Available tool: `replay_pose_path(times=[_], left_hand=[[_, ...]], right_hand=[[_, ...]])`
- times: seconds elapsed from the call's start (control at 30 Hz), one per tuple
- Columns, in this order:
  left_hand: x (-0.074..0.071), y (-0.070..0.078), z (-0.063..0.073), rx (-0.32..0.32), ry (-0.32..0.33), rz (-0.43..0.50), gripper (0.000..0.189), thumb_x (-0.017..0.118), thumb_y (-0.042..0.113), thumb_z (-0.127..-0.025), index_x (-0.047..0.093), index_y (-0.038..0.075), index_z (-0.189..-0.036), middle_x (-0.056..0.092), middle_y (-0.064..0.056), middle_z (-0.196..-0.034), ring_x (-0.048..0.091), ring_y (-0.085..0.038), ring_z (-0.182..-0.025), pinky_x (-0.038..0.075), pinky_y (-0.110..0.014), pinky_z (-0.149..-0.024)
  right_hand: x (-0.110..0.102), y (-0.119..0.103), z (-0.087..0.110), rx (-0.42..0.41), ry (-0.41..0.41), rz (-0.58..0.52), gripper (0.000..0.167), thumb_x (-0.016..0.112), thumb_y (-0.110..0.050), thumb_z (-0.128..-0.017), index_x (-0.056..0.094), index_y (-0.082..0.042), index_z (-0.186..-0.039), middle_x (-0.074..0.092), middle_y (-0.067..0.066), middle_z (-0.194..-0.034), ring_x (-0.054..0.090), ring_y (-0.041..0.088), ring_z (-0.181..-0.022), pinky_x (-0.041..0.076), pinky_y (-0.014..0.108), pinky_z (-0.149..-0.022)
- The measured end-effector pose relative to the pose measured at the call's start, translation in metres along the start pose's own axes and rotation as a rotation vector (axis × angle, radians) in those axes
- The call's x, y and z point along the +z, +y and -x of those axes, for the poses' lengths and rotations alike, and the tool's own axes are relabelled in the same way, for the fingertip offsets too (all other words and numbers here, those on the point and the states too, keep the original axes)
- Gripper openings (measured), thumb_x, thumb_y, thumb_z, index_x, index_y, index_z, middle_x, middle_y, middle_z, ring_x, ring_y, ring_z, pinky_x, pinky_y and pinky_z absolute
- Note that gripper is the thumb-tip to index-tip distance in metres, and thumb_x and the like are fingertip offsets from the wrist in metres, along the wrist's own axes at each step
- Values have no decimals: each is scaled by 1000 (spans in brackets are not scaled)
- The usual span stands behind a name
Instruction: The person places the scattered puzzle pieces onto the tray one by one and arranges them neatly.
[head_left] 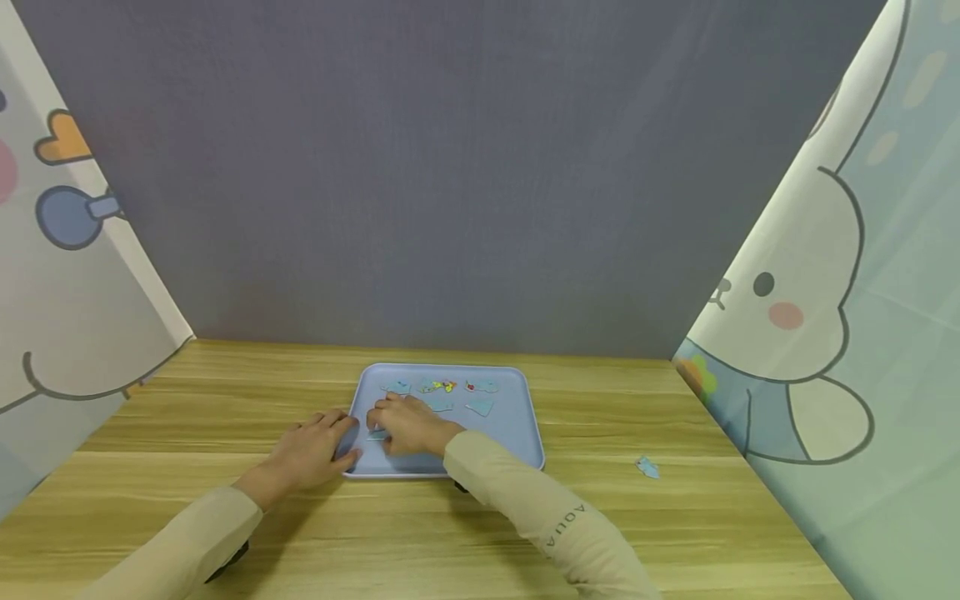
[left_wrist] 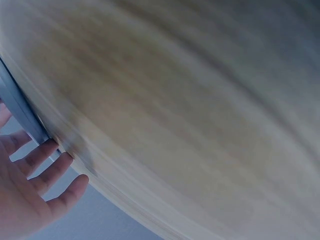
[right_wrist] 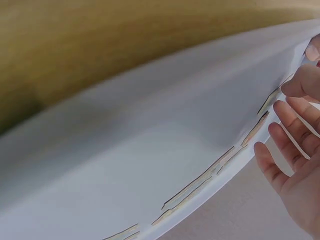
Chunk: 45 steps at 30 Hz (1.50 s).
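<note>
A pale blue tray (head_left: 480, 454) lies on the wooden table with several flat, irregular light-blue printed pieces in it. My left hand (head_left: 311, 450) rests at the tray's left edge, fingers spread and slightly bent; in the left wrist view its fingertips (left_wrist: 62, 159) are by the rim. Over the tray's left part, my right hand (head_left: 411, 427) reaches down around a light-blue piece (head_left: 377, 435), which lies between thumb and fingers. Its outer fingers (right_wrist: 282, 145) look loosely extended in the right wrist view; a grip on the piece is not visible.
In the tray's back row lie a piece with yellow print (head_left: 444, 386) and one with a red spot (head_left: 481, 386). A plain blue piece (head_left: 480, 407) is nearer. A separate piece (head_left: 647, 467) lies on the table (head_left: 600, 517) to the right. A grey partition (head_left: 450, 183) stands behind.
</note>
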<state>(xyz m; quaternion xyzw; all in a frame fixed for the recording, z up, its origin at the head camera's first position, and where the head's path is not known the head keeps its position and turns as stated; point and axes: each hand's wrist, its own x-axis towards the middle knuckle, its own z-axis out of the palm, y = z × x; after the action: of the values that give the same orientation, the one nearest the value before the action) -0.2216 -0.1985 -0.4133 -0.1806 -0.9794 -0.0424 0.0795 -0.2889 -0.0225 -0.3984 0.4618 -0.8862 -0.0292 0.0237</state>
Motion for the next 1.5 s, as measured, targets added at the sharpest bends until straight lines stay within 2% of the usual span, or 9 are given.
replay_pose_path(times=[0.17, 0.4, 0.5, 0.8, 1.23, 1.5], left_hand=[[1, -2, 0, 1, -1, 5, 50, 58, 41, -86, 54, 5, -121, 52, -17, -125, 51, -42, -112, 45, -61, -78], [2, -4, -1, 2, 6, -2, 49, 57, 41, -86, 55, 6, -121, 53, -18, -125, 51, -42, -111, 45, -62, -78], [1, -3, -1, -1, 14, -8, 48, 58, 41, -85, 55, 7, -119, 54, -16, -123, 53, -41, -110, 46, -60, -77], [-2, -1, 0, -11, 10, 6, 46, 60, 39, -84, 55, 8, -118, 55, -16, -122, 53, -42, -108, 45, -61, -76], [-2, 0, 0, -1, 21, 3, 46, 61, 39, -84, 56, 7, -116, 55, -16, -121, 54, -42, -107, 46, -61, -76], [-2, 0, -1, 1, 12, 8, 47, 61, 39, -84, 56, 7, -117, 55, -16, -122, 54, -42, -107, 45, -61, -76]], right_hand=[[-4, 1, 6, -6, -5, 10, 32, 70, -22, -78, 62, -23, -109, 59, -11, -108, 50, 7, -99, 46, 31, -91], [-6, 7, 15, -28, 17, 33, 31, 69, -25, -79, 62, -22, -108, 59, -11, -113, 50, 7, -102, 46, 26, -86], [-6, 10, 21, -29, 28, 40, 31, 69, -24, -78, 62, -22, -108, 59, -10, -114, 50, 9, -103, 47, 28, -87], [-7, 21, 41, 7, 16, 36, 31, 69, -24, -78, 63, -21, -108, 60, -8, -112, 51, 11, -107, 46, 31, -91], [-4, 41, 72, 48, 31, 16, 29, 69, -26, -78, 64, -21, -106, 61, -8, -107, 51, 9, -100, 47, 28, -86], [-4, 57, 94, 97, 43, -30, 29, 69, -25, -77, 63, -19, -105, 61, -6, -107, 52, 12, -103, 46, 33, -90]])
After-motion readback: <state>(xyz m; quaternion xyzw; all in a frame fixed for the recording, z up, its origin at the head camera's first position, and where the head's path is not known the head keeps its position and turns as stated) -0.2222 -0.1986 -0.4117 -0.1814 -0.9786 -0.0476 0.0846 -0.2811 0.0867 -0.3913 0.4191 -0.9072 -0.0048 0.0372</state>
